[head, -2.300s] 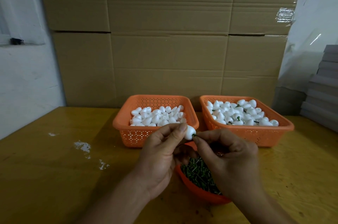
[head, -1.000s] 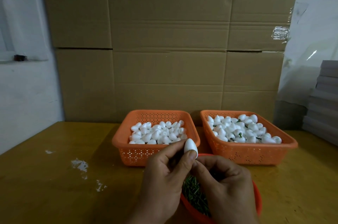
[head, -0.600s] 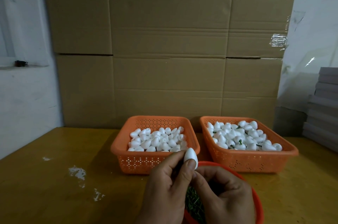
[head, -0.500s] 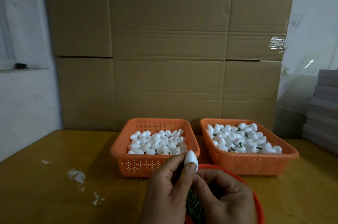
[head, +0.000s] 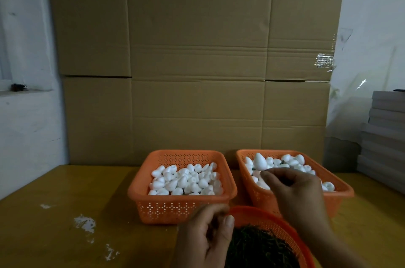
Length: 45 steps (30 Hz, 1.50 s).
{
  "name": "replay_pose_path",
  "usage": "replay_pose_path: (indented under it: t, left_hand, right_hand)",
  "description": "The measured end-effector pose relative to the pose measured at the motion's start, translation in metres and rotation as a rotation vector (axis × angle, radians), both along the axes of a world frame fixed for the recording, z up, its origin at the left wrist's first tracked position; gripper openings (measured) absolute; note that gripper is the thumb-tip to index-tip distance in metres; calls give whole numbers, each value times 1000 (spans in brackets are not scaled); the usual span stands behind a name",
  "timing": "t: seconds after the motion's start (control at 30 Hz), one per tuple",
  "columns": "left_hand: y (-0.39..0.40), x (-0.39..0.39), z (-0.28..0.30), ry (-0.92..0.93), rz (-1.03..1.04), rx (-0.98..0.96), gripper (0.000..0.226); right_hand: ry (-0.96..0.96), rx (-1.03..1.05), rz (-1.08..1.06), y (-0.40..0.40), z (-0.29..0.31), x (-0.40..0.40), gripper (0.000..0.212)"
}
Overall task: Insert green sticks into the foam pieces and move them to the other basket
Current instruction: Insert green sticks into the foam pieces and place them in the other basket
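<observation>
Two orange baskets stand side by side on the wooden table. The left basket [head: 140, 191] holds plain white foam pieces [head: 186, 179]. The right basket [head: 343, 190] holds foam pieces with green sticks [head: 291, 162]. My right hand [head: 293, 193] reaches over the right basket and pinches the stick end of a white foam piece [head: 259, 161] just above the pile. My left hand [head: 208, 230] hovers at the rim of a round orange bowl [head: 276, 220] full of green sticks [head: 258, 245], fingers loosely curled, holding nothing I can see.
A wall of cardboard boxes [head: 197, 59] rises right behind the baskets. Grey flat boxes [head: 385, 136] are stacked at the right edge. White flecks [head: 84, 222] mark the table at the left.
My hands have parted. The right hand carried the foam piece from in front of me to above the right basket, and the left hand let go and dropped to the bowl rim.
</observation>
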<state>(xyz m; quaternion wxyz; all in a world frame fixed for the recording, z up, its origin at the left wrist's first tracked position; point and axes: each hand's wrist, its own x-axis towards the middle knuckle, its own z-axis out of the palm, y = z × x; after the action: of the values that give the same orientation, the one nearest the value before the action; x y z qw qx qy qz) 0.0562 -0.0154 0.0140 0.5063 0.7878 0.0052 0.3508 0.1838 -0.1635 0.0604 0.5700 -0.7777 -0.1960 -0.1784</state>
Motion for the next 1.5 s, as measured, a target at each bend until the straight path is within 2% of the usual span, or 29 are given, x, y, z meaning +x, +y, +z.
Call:
replay_pose_path:
  t: [0.07,0.1,0.23,0.3,0.43,0.6,0.7,0.83,0.97,1.07,1.3,1.43,1.5]
  left_hand:
    - [-1,1,-2,32,27,63,5]
    - [-2,1,-3,54,40,90,1]
    - [-7,2,-4,70,109,171,12]
    - [-7,4,-6,65,123,197,13]
    - [-6,5,-9,94,116,243,5]
    - [-7,8,-7,130,132,251,12]
    - [-8,6,-5,100,115,240,23]
    - [-3,0,-6,45,103,244,7]
    - [2,-3,-3,58,86,285,4]
    - [2,-5,-2,75,106,258,14]
    - [8,-1,-7,25,157,344,41]
    - [11,0,-4,33,153,334,48]
    - [14,2,2,14,130,276,52]
  right_hand:
    - [-27,-178,-106,-5,3,29,7]
    - [-26,-270,-149,-7,3,43,11]
    - [52,-559,-316,-8,6,82,36]
    - [79,-602,-382,-6,8,92,35]
    - [180,-648,-408,3,13,97,19]
    - [308,-817,-429,12,13,97,53]
    - [311,-883,-442,13,12,93,55]
    - [284,-840,-434,10,14,88,51]
    - [154,-734,-402,3,17,82,14]
    - [58,-636,-355,-2,16,70,34]
    - [-166,-454,-145,-10,15,10,45]
    - [-191,-403,-80,-12,8,-14,21]
    - [-174,-348,-42,-12,3,-25,20]
